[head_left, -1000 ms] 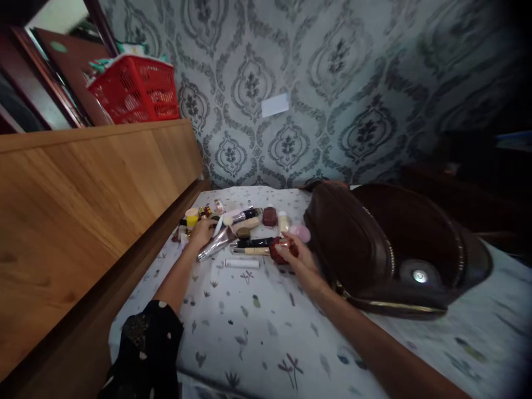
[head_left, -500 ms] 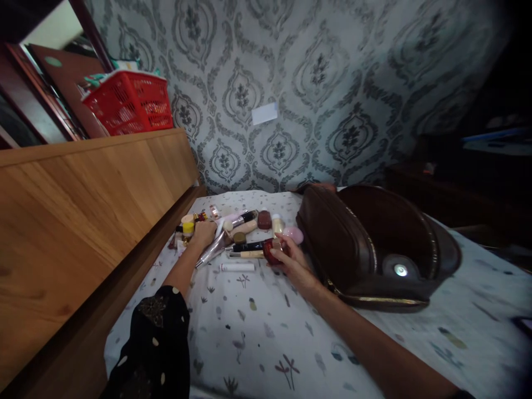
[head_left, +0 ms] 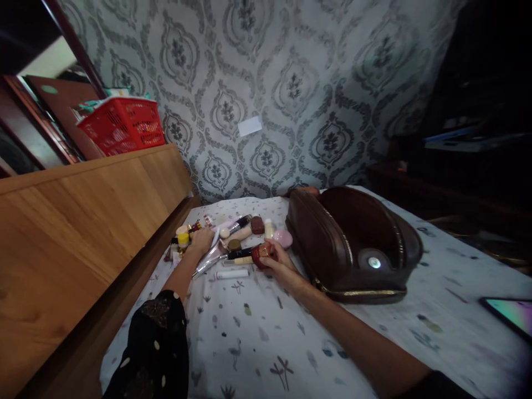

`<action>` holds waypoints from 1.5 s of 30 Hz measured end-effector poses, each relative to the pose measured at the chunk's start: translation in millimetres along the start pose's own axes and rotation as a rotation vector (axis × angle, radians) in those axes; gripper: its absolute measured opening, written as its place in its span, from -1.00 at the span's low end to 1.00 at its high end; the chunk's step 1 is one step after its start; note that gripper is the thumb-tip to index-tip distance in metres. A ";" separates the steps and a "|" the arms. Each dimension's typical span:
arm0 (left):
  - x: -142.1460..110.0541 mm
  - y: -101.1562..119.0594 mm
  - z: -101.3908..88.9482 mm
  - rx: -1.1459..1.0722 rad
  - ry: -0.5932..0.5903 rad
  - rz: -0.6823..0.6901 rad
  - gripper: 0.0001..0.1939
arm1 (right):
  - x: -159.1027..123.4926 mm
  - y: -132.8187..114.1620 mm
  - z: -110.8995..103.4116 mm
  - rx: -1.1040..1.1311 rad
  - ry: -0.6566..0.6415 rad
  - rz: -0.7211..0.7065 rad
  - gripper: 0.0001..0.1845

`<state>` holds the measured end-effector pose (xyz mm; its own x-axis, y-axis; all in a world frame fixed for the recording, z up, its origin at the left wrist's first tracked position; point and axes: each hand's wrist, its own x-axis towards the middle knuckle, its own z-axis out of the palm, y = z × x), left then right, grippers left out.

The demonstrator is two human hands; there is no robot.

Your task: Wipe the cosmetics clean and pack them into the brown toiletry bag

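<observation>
Cosmetics lie in a loose group on the printed bedsheet. My right hand [head_left: 279, 260] is closed around a small dark red glass bottle [head_left: 259, 256], at the near right of the group. By the bottle lie a black tube [head_left: 239, 254], a beige stick [head_left: 236, 261] and a white tube [head_left: 231, 274]. My left hand [head_left: 202, 241] is down among the things on the left, its fingers curled and mostly hidden; what they hold cannot be made out. Beside it are a yellow-capped jar [head_left: 183, 239] and a silvery brush [head_left: 211, 260]. A pink egg-shaped piece [head_left: 283, 239] lies beyond my right hand.
A brown bag [head_left: 316, 238] stands unzipped to the right of the cosmetics. A wooden headboard [head_left: 95, 216] runs along the left, with a red basket [head_left: 124, 127] on top. At the right edge lies a phone [head_left: 509, 310] with its screen lit. Patterned wallpaper [head_left: 266, 83] covers the wall behind.
The view has turned to the right and slightly up, bringing more of the phone into sight. Both hands stay near the same things, the right one still holding the red bottle.
</observation>
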<state>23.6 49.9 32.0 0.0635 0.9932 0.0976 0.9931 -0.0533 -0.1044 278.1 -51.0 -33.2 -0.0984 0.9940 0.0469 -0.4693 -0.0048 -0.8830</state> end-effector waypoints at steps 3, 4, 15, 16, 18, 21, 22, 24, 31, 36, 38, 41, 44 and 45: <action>-3.6 -6.0 -10.6 -0.098 0.126 -0.068 -0.66 | 3.6 3.4 0.3 -0.015 0.015 -0.003 -0.18; -4.4 -9.9 -17.0 -0.134 0.185 -0.102 -0.71 | 4.7 4.4 0.3 -0.019 0.018 -0.007 -0.19; -46.9 18.0 -48.0 -0.672 0.401 0.103 -0.73 | -7.3 -5.8 1.5 -0.149 -0.075 -0.099 -0.44; -58.7 30.2 -42.6 -0.709 0.374 0.167 -0.77 | -7.9 -6.4 2.2 -0.170 -0.094 -0.111 -0.45; -82.4 55.7 -32.9 -0.770 0.305 0.321 -0.89 | -7.0 -6.1 3.2 -0.189 -0.142 -0.141 -0.43; -109.5 87.9 -22.3 -0.823 0.213 0.522 -0.80 | -2.4 -3.3 3.5 -0.198 -0.196 -0.175 -0.38; -114.9 95.2 -19.3 -0.855 0.220 0.560 -0.78 | -0.9 -2.3 3.1 -0.210 -0.200 -0.182 -0.39; -120.7 103.1 -12.6 -0.919 0.267 0.582 -0.77 | 1.0 -1.2 2.1 -0.230 -0.201 -0.177 -0.41; -114.5 86.4 12.5 -1.036 0.448 0.368 -0.82 | -9.3 -2.9 1.8 -0.380 -0.275 -0.223 -0.37; -101.1 64.5 14.8 -1.114 0.472 0.177 -0.86 | -24.8 -4.8 5.2 -0.574 -0.396 -0.249 -0.37; -98.6 57.5 11.4 -1.167 0.430 0.155 -0.80 | -30.2 -7.1 4.6 -0.607 -0.405 -0.268 -0.38; -101.6 53.9 5.1 -1.192 0.311 0.222 -0.71 | -35.5 -11.7 0.0 -0.668 -0.359 -0.246 -0.41; -110.1 60.2 1.8 -1.105 0.223 0.364 -0.71 | -37.7 -16.4 -5.5 -0.706 -0.298 -0.177 -0.46; -112.9 63.6 2.0 -1.073 0.199 0.425 -0.70 | -38.1 -17.8 -6.5 -0.707 -0.291 -0.164 -0.46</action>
<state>79.4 -65.4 12.4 0.3302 0.8457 0.4193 0.4556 -0.5318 0.7139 295.9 -88.1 -22.3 -0.3478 0.9071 0.2371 0.1629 0.3074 -0.9375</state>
